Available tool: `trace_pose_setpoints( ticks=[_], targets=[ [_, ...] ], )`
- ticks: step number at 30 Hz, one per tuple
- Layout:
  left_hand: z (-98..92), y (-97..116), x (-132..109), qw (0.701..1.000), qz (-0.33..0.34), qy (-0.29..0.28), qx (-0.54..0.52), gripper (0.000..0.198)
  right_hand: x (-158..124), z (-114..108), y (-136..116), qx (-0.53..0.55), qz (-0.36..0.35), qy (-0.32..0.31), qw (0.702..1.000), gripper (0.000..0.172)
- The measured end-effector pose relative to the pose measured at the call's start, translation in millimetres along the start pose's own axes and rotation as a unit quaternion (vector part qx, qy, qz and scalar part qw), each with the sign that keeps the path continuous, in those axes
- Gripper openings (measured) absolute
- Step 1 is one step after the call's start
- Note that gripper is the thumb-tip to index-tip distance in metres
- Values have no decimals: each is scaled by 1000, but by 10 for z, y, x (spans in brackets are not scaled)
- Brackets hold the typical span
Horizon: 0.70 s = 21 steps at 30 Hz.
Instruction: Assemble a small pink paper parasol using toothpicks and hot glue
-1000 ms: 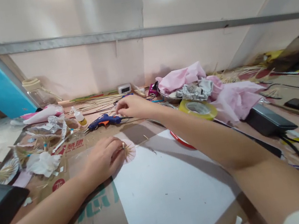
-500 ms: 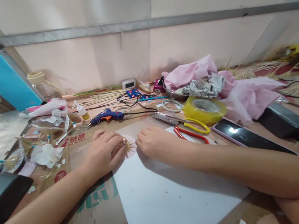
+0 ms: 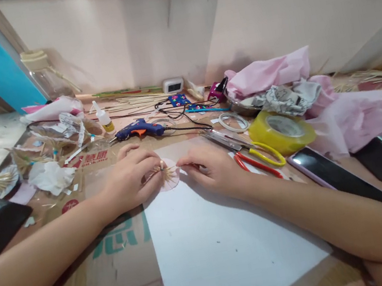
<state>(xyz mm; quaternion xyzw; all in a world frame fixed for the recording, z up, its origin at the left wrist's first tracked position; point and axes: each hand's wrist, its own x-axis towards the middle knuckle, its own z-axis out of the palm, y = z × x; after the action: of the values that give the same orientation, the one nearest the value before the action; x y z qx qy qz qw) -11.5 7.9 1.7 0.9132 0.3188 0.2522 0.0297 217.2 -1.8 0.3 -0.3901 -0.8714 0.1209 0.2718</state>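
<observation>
Left hand (image 3: 129,178) fingers pinch the pink paper disc (image 3: 172,180) at its hub; right hand (image 3: 214,168) fingers, narrowed, grip its right rim.

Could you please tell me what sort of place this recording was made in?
Probably a craft workspace: a blue glue gun, a yellow tape roll and scissors lie beyond the left hand, which pinches a pink paper disc.
</observation>
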Motion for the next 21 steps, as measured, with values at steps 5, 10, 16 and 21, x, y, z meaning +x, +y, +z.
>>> trace_pose_setpoints(
  ticks=[5,10,16,21],
  targets=[
    [6,-16,6,999,13,-24,-27,24,-63,108,71,5,-76,67,995,21],
    [29,-29,9,999,13,-28,-38,25,-116,110,41,-1,-103,48,993,22],
    [48,-34,-4,999,8,-27,-33,23,-134,105,35,-34,-72,15,997,20],
    [32,-30,-1,999,19,-29,-37,22,-131,105,30,-41,-80,5,996,23]
  ],
)
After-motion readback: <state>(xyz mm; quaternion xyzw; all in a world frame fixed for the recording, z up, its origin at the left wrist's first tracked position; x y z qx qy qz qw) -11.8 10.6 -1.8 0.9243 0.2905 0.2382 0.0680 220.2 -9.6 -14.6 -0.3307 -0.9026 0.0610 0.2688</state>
